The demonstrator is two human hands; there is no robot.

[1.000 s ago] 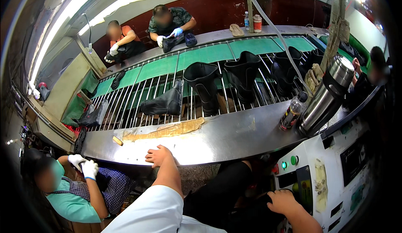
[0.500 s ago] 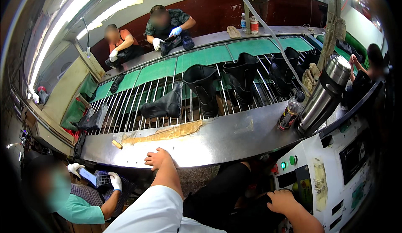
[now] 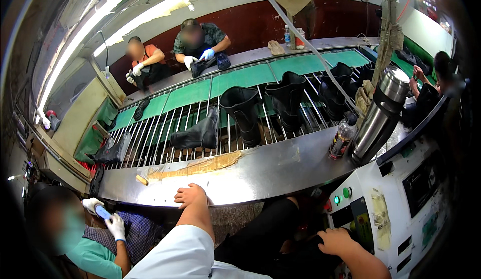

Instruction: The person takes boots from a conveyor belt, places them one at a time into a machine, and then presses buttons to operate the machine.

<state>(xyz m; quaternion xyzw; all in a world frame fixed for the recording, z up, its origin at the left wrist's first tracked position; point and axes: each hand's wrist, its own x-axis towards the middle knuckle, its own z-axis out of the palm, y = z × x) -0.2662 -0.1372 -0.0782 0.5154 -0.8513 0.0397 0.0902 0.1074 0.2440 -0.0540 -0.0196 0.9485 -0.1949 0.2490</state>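
Observation:
My left hand [image 3: 190, 196] rests on the near edge of a shiny metal worktop [image 3: 260, 171], fingers curled, holding nothing. My right hand [image 3: 338, 240] lies low on my dark-trousered lap beside a white control cabinet [image 3: 401, 204], fingers bent, also without anything in it. Several black rubber boots [image 3: 245, 111] stand upside down on the metal rods of a conveyor [image 3: 165, 138] beyond the worktop. One boot [image 3: 198, 133] lies on its side nearest my left hand.
A steel flask [image 3: 379, 113] and a small bottle [image 3: 341, 137] stand at the worktop's right end. A tan strip [image 3: 200, 166] lies on the metal. A seated person in white gloves [image 3: 107, 219] holds a phone at lower left. Two gloved workers [image 3: 195, 43] handle boots across the line.
The person at lower left has lowered both gloved hands and now holds a phone lower down. The boots on the conveyor have shifted slightly. My own hands stay where they were.

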